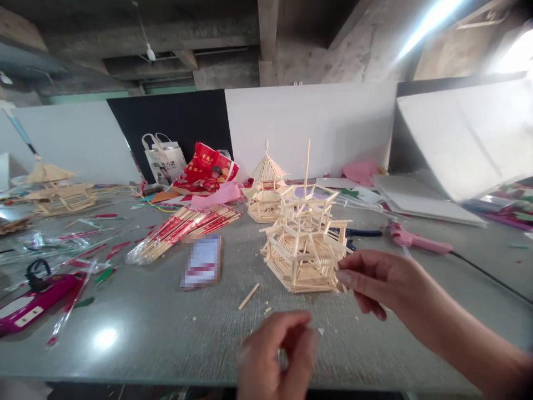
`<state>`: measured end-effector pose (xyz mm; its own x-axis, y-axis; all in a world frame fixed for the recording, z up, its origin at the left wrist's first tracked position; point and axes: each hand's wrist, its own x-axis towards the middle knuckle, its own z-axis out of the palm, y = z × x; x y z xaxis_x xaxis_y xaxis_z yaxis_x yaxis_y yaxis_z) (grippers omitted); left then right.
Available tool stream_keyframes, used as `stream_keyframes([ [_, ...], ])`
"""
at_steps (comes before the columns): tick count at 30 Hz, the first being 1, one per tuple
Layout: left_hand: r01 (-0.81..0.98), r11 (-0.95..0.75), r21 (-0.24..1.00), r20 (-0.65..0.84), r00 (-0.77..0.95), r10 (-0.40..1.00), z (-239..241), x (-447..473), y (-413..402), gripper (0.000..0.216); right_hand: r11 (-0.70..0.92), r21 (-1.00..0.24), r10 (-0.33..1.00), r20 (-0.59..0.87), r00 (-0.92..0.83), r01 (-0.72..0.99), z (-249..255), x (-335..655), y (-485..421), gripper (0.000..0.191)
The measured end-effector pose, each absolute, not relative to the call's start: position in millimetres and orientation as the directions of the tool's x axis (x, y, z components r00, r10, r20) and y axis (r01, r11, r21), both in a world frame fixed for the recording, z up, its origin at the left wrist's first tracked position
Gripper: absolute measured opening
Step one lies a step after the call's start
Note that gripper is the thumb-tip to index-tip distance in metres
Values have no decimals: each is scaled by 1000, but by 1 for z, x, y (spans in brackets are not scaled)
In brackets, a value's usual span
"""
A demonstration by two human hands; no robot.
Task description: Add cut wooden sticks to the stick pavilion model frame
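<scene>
A small pavilion model built of thin wooden sticks (306, 250) stands on the table in front of me, with one tall stick (307, 166) rising from its middle. At its right side, the thumb and fingers of my right hand (377, 280) are pinched on a thin wooden stick (336, 264); whether that stick is fixed to the model I cannot tell. Nearer to me, my left hand (278, 353) hovers below the model with fingers curled, smeared by motion, and nothing clear shows in it. A short loose stick (249, 296) lies to the left of the model.
Behind stands a finished-looking pavilion (267, 189); another model (58, 191) is far left. Bundled sticks (183, 230) and a blurred-out card or phone (202, 261) lie left. A pink glue gun (416, 239) with its cord is right, a magenta device (37, 303) at left.
</scene>
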<state>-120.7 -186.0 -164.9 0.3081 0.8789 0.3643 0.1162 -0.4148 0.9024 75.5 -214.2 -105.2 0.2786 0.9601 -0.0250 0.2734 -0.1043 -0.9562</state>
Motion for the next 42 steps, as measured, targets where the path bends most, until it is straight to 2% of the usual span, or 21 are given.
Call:
stream_keyframes([
  [3,-113,-61,992,111,513,851,-159,-76,-184,22,-149,-965,967,-97,234,214,-103,72,-214,29],
  [6,-193,115,974,17,575,818,-157,-60,-179,28,-160,-960,961,-98,260,229,-106,70,-216,30],
  [10,-198,159,967,-17,573,819,-158,-54,-182,33,-154,-975,956,-106,274,160,-114,69,-218,29],
  [14,-192,122,974,-4,524,852,-159,-48,-187,33,-144,-989,956,-132,264,26,-121,66,-217,30],
  [18,-156,53,986,30,486,874,-158,-44,-186,31,-152,-988,968,-147,203,11,-123,70,-220,34],
  [20,-142,39,989,33,477,879,-157,-44,-185,27,-132,-981,972,-100,211,144,-120,77,-224,35],
  [22,-132,52,990,19,484,875,-156,-46,-183,23,-29,-908,957,96,273,418,-113,86,-231,31],
  [24,-127,59,990,12,497,868,-155,-48,-181,21,77,-707,893,362,267,703,-103,94,-236,23],
  [25,-131,54,990,19,501,865,-154,-48,-180,21,102,-596,865,448,225,797,-98,98,-236,21],
  [27,-144,43,989,35,502,864,-153,-48,-179,22,109,-420,864,488,123,901,-87,104,-233,21],
  [31,-146,35,989,39,478,878,-149,-41,-176,23,119,-162,884,466,-30,980,-69,111,-212,20],
  [33,-145,32,989,40,464,885,-149,-37,-175,23,106,-105,900,433,-50,989,-63,113,-198,21],
  [35,-145,35,989,36,457,889,-149,-34,-175,22,79,-148,941,339,-24,986,-57,115,-186,24],
  [37,-148,43,988,30,457,889,-150,-31,-174,23,51,-242,976,217,3,969,-53,114,-176,27],
  [42,-127,38,991,25,457,889,-153,-31,-170,20,-18,-391,1000,12,25,920,-46,107,-165,27],
])
